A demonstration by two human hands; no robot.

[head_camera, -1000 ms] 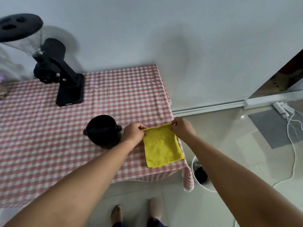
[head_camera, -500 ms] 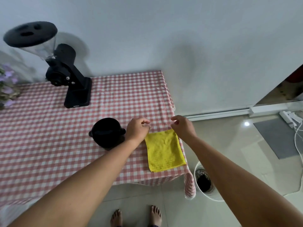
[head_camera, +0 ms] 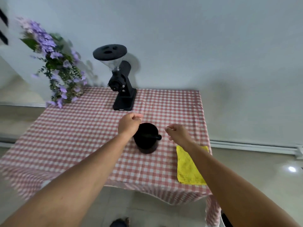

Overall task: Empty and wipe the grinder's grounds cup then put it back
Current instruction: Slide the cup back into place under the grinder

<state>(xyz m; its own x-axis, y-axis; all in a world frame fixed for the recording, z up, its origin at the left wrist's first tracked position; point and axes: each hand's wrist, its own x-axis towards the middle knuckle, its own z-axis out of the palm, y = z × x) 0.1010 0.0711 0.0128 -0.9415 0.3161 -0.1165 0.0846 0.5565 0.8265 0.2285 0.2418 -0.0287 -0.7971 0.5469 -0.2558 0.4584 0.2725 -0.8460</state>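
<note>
The black grounds cup [head_camera: 146, 139] stands upright on the checked tablecloth [head_camera: 85, 128], its small knob pointing right. My left hand [head_camera: 129, 124] hovers just left of the cup's rim, fingers loosely curled, holding nothing. My right hand [head_camera: 178, 134] is to the right of the cup, fingers curled and apart, also empty. The black grinder [head_camera: 119, 79] with its clear hopper stands at the back of the table. A yellow cloth [head_camera: 188, 166] lies flat near the table's right edge, partly under my right forearm.
A bunch of purple flowers [head_camera: 55, 66] stands at the back left of the table. A white wall rises behind. Tiled floor lies to the right, with the rim of a bin [head_camera: 226, 220] just showing below the table's right corner.
Both hands have let go of the yellow cloth, which now lies flat, and have moved left towards the cup. The view has swung left, bringing the flowers in.
</note>
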